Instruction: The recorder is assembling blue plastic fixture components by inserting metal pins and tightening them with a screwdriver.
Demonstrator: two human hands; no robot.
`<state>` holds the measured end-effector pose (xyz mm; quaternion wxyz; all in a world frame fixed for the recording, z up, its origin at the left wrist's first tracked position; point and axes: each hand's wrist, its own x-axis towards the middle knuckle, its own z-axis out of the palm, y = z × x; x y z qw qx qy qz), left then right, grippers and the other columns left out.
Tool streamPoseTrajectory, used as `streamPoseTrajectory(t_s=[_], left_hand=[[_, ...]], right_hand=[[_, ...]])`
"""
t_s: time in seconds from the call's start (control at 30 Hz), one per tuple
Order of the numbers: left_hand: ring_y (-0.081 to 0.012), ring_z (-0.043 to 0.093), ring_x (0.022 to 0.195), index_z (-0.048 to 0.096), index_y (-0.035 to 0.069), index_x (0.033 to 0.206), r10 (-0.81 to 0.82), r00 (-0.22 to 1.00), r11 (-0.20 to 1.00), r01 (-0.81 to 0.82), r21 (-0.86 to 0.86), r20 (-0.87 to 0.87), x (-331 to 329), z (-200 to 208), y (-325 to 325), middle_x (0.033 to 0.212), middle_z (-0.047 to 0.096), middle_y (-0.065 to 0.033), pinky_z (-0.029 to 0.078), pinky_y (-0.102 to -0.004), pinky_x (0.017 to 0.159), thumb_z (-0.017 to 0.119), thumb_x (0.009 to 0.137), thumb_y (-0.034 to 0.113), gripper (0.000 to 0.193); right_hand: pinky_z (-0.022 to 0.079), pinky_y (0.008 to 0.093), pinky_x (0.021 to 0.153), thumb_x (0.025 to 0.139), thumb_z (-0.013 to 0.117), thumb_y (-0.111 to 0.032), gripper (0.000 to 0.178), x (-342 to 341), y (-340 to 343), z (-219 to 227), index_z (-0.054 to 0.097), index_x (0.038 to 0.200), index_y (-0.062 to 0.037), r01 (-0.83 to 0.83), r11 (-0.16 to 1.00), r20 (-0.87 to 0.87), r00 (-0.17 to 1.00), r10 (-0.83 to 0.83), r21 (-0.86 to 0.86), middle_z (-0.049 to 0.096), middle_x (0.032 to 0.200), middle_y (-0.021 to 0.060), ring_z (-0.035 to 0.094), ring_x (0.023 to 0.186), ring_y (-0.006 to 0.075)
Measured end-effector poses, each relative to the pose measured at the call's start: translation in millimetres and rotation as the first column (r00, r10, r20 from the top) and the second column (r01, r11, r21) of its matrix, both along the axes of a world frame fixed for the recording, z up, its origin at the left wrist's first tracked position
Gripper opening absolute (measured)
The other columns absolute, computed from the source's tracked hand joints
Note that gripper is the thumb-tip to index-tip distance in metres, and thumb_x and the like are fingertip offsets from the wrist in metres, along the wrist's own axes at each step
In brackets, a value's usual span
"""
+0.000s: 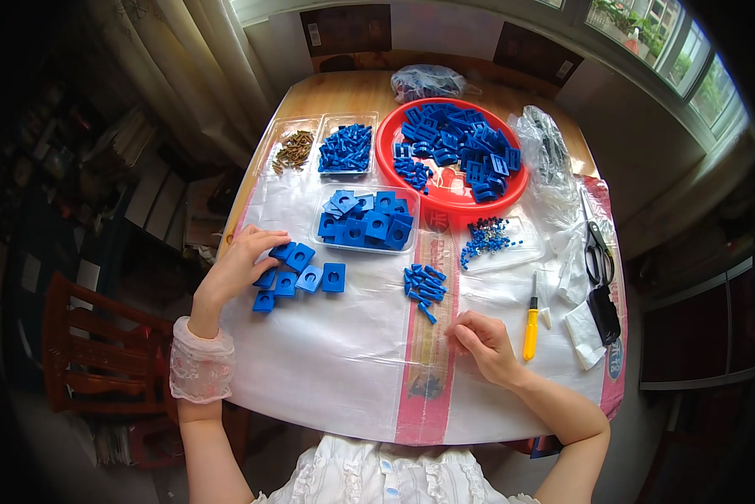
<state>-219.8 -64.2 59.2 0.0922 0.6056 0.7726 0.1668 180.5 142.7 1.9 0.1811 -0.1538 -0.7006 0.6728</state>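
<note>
My left hand [244, 262] reaches over a loose group of blue square plates, each with a round recess. Its fingers are apart, and the fingertips touch or nearly touch the plates at the group's upper left edge. One plate [334, 277] lies at the right end of this group. My right hand [483, 343] rests near the middle of the table with its fingers curled together; whether anything small is inside cannot be seen. Just beyond it lies a small pile of narrow blue plastic pieces [426, 284], one of them set apart toward me.
Behind the loose plates stands a clear tub [323, 244] of similar plates. Farther back are a tub of slim blue parts [345, 149], a pile of brass-coloured screws [294, 152] and a red basin [383, 160]. A yellow-handled screwdriver [531, 334] and black scissors [597, 256] lie right.
</note>
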Motion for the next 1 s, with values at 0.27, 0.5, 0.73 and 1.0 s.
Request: streamPoseTrajectory(t_s=[0.27,0.5,0.73,1.0], left_hand=[[-0.0251,0.068,0.093,0.074,0.003,0.119,0.201,0.979,0.979,-0.201,0.041,0.012,-4,5,4,0.107,0.075,-0.0126,0.054,-0.0343,0.088,0.07,0.095,0.009,0.025],[-0.0147,0.071,0.079,0.074,-0.002,0.116,0.233,0.903,0.946,-0.296,0.131,0.361,45,41,-2,0.096,0.077,-0.0121,0.054,-0.028,0.069,0.066,0.1,0.012,0.022],[-0.0136,0.072,0.073,0.073,-0.003,0.113,0.063,0.804,0.991,0.018,-0.13,0.592,119,18,18,0.084,0.074,-0.0093,0.055,-0.027,0.067,0.062,0.104,0.016,0.024],[-0.0184,0.071,0.068,0.071,-0.003,0.109,0.023,0.744,0.988,0.084,-0.128,0.668,156,-4,36,0.083,0.074,-0.0126,0.056,-0.0302,0.062,0.066,0.099,0.011,0.018]], right_hand=[[0.046,0.0253,0.062,0.104,0.057,-0.009,0.017,1,1,-2,0.069,0.099,0.0021,-0.004,1.0,0.019,1.0,0.004,0.016,0.064,0.076,0.0026,0.056,0.067,0.0075],[0.047,0.0253,0.062,0.104,0.057,-0.008,0.017,0,1,1,0.07,0.099,0.0027,-0.003,0.999,0.036,0.999,0.002,0.038,0.065,0.077,0.0032,0.058,0.068,0.0078],[0.049,0.0256,0.064,0.104,0.058,-0.008,0.017,0,0,-1,0.069,0.099,0.0038,0.0,0.999,0.04,0.999,-0.001,0.034,0.067,0.079,0.0047,0.06,0.069,0.0091],[0.05,0.0264,0.065,0.103,0.058,-0.008,0.017,0,-1,1,0.069,0.099,0.0044,-0.005,1.0,0.046,0.999,0.004,0.029,0.068,0.08,0.0058,0.062,0.07,0.0102]])
